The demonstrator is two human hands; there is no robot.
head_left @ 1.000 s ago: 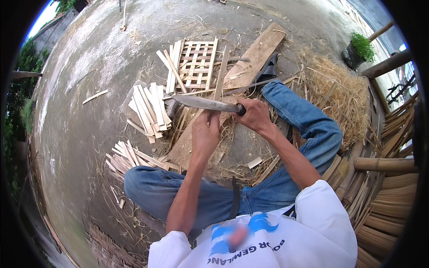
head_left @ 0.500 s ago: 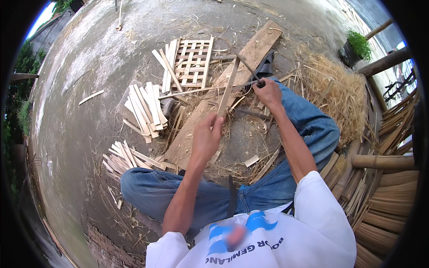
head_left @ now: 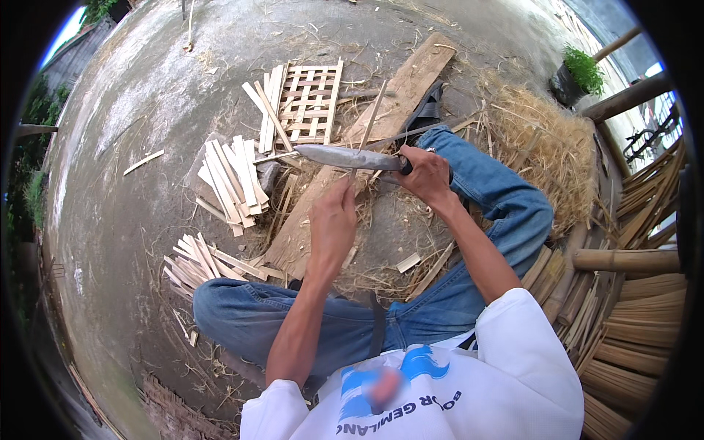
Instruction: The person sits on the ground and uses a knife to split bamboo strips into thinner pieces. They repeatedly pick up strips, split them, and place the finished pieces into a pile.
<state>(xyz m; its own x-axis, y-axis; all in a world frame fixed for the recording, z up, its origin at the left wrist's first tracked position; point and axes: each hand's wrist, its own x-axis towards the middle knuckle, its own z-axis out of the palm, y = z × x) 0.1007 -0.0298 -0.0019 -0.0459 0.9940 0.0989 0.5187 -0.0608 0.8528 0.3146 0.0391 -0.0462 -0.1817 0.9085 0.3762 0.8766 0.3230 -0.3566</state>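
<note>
My left hand (head_left: 334, 220) pinches the lower end of a thin bamboo strip (head_left: 372, 117), which stands nearly upright and points away from me. In my right hand (head_left: 427, 174) is a large knife (head_left: 345, 158), gripped by its dark handle. Its broad grey blade lies level across the strip just above my left fingers, tip to the left, and hides part of the strip. Below both hands a long wooden plank (head_left: 312, 209) slants over the ground. A woven bamboo lattice panel (head_left: 311, 103) lies beyond the knife, to the left.
Cut strips lie in piles on the left, one pile (head_left: 233, 180) beside the plank and another pile (head_left: 202, 260) near my left knee. A heap of shavings (head_left: 546, 154) spreads at the right. Bamboo poles (head_left: 623, 261) and a potted plant (head_left: 579, 77) stand farther right.
The knife has swung from pointing away to lying across the strip with its flat showing. The strip has turned edge-on. My right hand has shifted slightly left and nearer.
</note>
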